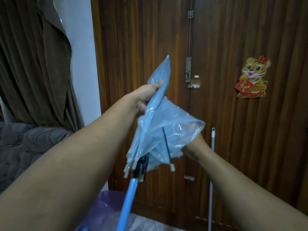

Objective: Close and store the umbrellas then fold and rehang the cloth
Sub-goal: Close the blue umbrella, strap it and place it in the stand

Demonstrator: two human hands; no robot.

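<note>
The blue umbrella (160, 124) is gripped near its top by the left hand (146, 95), tip aimed at 12 o'clock. The right hand (191, 150), at 4 o'clock, is mostly hidden behind loose canopy, so its grip can't be told.

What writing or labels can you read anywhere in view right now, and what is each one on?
Tiger sticker on the wooden door: gold characters on its red placard, too blurred to read.
Small white tag above the door latch: too small to read.
Blue umbrella: no writing visible.
</note>
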